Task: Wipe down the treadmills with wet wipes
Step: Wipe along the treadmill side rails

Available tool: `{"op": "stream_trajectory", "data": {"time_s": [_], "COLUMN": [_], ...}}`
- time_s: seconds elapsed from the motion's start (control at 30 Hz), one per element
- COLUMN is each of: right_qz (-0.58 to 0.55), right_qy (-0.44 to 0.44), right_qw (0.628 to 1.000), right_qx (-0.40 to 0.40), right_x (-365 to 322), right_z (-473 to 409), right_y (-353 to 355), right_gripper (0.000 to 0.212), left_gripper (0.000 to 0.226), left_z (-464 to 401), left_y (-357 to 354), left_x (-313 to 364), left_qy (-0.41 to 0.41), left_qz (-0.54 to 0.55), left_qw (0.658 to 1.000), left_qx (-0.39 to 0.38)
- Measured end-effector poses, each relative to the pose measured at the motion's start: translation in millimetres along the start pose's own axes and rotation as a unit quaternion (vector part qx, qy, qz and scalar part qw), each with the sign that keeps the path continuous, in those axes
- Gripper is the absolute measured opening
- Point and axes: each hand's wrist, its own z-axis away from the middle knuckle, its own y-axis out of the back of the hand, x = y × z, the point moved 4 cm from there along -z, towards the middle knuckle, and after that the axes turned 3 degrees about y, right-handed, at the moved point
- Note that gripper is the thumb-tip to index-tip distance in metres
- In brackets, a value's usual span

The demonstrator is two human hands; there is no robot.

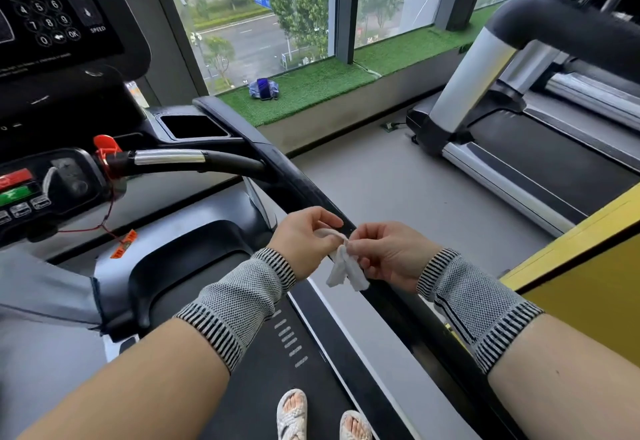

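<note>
While both hands pinch the bunched wet wipe, left hand at 9 o'clock, right hand at 3: unfold it flat before wiping the side handrail.

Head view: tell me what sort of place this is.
Most likely a gym. A treadmill console with a number keypad and SPEED keys stands ahead, a second treadmill sits to the right, and both hands hold a wet wipe.

Grey mesh-knit wristbands with black-and-white striped edges cover both wrists; pale woven sandals on both feet.
</note>
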Motion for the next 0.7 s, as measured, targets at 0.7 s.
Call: {"op": "stream_trajectory", "data": {"time_s": [0.7], "right_qz": [-0.083], "right_qy": [0.062], "right_qw": [0.993], "right_qx": [0.058], "right_x": [-6.4], "right_z": [-10.3], "right_y": [4.8], "right_gripper": [0.023], "left_gripper": [0.018], "left_z": [-20.0], "left_y": [2.1], "left_x": [-3.7], "left_qy": [0.123], "left_qz": [0.259], "left_qw": [0.958], "left_qx": [0.018]}}
